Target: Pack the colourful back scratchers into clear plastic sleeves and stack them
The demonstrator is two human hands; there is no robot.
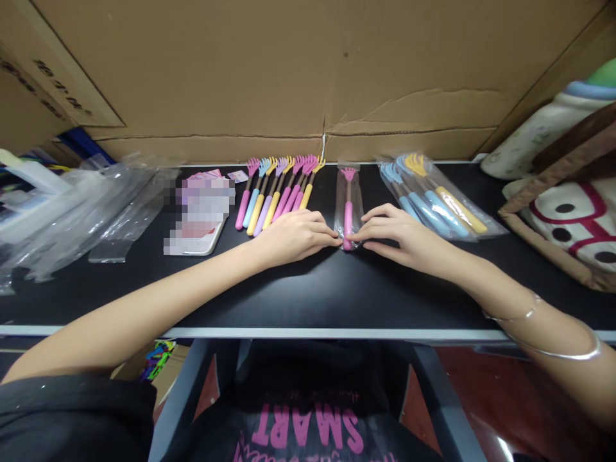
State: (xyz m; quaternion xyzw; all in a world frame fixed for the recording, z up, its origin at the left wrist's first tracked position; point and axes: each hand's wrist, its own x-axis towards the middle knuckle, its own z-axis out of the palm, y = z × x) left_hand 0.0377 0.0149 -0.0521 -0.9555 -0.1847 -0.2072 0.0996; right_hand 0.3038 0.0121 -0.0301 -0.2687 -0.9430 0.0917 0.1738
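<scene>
A pink hand-shaped back scratcher in a clear plastic sleeve (348,200) lies upright on the black table (308,289). My left hand (293,234) and my right hand (399,234) meet at the sleeve's near end, fingertips pinched on its bottom edge. Left of it lies a row of several loose scratchers (279,192) with pink, blue, purple and yellow handles. To the right lies a pile of bagged scratchers (433,199), mostly blue and yellow.
A stack of clear plastic sleeves (86,212) lies at the left. A blurred card pile on a tray (199,215) sits beside it. A cardboard wall (308,77) stands behind the table. A patterned bag (572,212) fills the right edge.
</scene>
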